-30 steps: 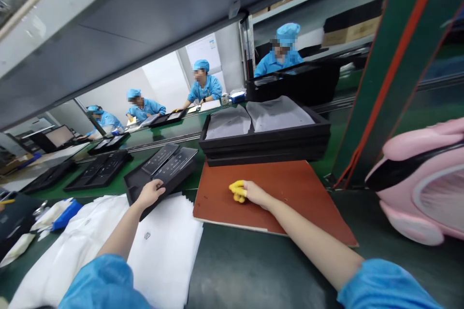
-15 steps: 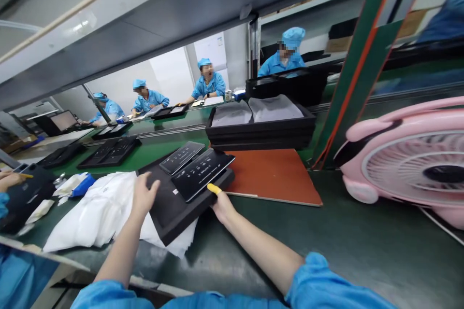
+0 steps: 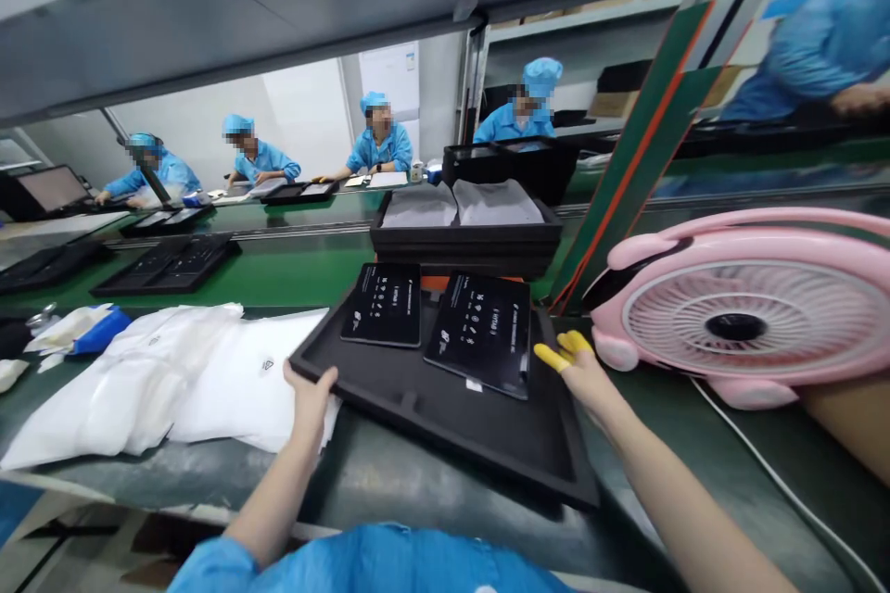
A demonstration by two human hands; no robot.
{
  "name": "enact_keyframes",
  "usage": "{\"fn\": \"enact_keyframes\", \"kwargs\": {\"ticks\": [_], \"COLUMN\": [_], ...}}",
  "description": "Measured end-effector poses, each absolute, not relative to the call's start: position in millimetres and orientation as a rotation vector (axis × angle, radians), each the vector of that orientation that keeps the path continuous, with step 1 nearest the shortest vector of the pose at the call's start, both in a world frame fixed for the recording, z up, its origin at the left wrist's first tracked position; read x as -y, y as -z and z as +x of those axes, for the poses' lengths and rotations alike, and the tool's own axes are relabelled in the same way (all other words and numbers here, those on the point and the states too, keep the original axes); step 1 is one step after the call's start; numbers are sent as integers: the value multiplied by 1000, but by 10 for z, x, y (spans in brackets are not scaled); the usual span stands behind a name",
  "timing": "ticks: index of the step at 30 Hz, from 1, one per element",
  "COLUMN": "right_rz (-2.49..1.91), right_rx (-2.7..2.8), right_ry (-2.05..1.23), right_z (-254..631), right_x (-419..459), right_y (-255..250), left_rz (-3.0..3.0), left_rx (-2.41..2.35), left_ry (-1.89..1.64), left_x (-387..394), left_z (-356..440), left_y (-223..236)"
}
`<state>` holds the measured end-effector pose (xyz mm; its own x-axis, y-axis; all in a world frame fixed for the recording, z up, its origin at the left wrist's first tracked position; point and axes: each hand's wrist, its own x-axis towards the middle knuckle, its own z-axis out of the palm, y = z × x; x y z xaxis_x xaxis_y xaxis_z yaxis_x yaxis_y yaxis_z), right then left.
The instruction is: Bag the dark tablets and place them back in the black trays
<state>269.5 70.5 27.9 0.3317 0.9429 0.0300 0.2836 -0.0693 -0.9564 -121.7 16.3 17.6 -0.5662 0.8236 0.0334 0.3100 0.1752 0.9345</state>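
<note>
A black foam tray (image 3: 417, 426) lies at an angle in front of me, its near right corner slightly above the green bench. Two black tablets with white print rest at its far side: the left tablet (image 3: 382, 306) and the right tablet (image 3: 479, 334), the latter a little askew. My left hand (image 3: 310, 398) grips the tray's left end, thumb at the rim. At the opposite end, my right hand (image 3: 580, 371) holds the right rim, yellow covers on its fingertips. The undersides of the grips are hidden.
White sleeves (image 3: 243, 380) are piled on the left. Behind the tray stands a stack of black trays (image 3: 465, 241) with grey sheets. A pink fan (image 3: 737, 324) and its cord occupy the right. Co-workers in blue (image 3: 379, 148) sit across the line.
The tray has swung round and moved right, now lying lower over the orange board. My right hand has shifted right along with it; my left hand has gone to its left end.
</note>
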Motion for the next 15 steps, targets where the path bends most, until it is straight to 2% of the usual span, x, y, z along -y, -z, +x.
{"fn": "enact_keyframes", "kwargs": {"ticks": [3,6,10,15], "right_rz": [-1549,-1460,-1313,-1463], "right_rx": [1522,1847,2102,2040], "right_ry": [-375,-200,-87,158], "right_z": [2752,2748,2761,2881], "right_x": [-729,-811,-989,-1002], "right_y": [-181,-80,-85,-92], "left_rz": [1157,1538,1640,1758], "left_rx": [-2082,-2201,-2176,-2230], "left_ry": [-1427,-1337,-977,-732], "left_x": [230,334,-146,-783], "left_z": [-1260,-1500,-1673,-1624], "left_y": [-37,-250,-557,-326]}}
